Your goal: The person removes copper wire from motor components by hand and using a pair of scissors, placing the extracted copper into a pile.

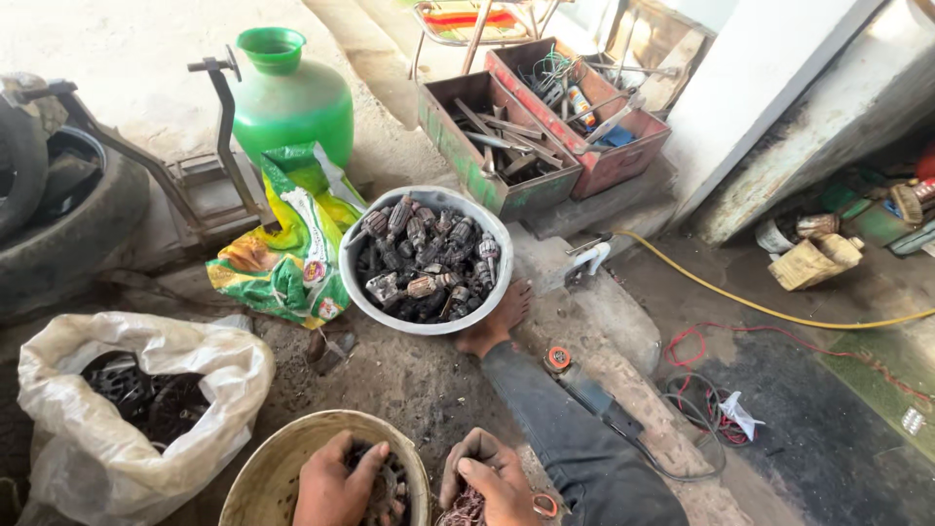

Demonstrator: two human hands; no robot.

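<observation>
My left hand (334,484) reaches into a tan round bowl (263,468) at the bottom edge and grips a dark motor part (387,484) inside it. My right hand (492,474) is closed around a bundle of copper wire (467,509) just right of the bowl. Beyond them stands a grey metal basin (426,258) filled with several dark motor armatures. My bare foot (495,321) rests against the basin's near rim, and my leg in grey trousers (575,438) stretches down to the right.
A white sack (117,409) of dark metal parts sits at left. A green printed bag (292,234), a green jug (290,97) and a tyre (58,205) lie behind. Two open metal toolboxes (545,117) stand at the back. A yellow hose (760,307), red wires (701,351) and an angle grinder (584,385) lie at right.
</observation>
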